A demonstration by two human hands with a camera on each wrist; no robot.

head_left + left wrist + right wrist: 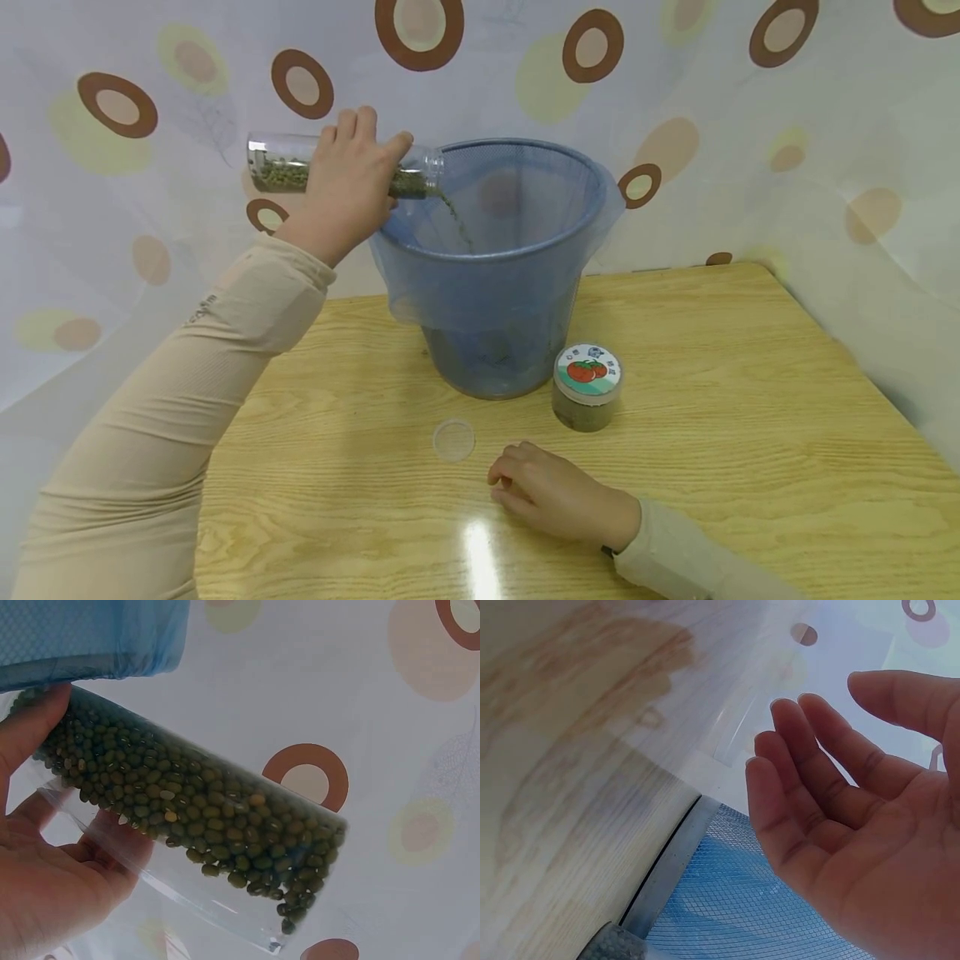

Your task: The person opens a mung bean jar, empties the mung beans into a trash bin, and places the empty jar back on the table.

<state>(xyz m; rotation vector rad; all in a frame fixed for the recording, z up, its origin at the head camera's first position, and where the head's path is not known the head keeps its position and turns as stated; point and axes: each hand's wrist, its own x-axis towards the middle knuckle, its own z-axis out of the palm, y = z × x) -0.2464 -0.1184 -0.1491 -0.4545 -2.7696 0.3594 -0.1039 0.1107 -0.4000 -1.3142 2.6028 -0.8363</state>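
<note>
My left hand (348, 183) grips a clear plastic bottle (281, 154), tipped almost level with its mouth over the rim of a blue mesh wastebasket (487, 300). Green mung beans (202, 795) lie along the bottle's lower side, and a thin stream of them falls from the mouth into the basket. A translucent blue bag lines the basket and folds over its rim. Down at the table, my right hand (558, 492) rests with its fingers loosely curled and nothing in them. Near those fingertips lies a round clear lid (453, 440).
A short round jar (587, 387) with a tomato picture on its lid stands just right of the basket's base. All of it is on a wooden table (750, 417). Behind the table hangs a pale wall covering (225, 50) with brown rings.
</note>
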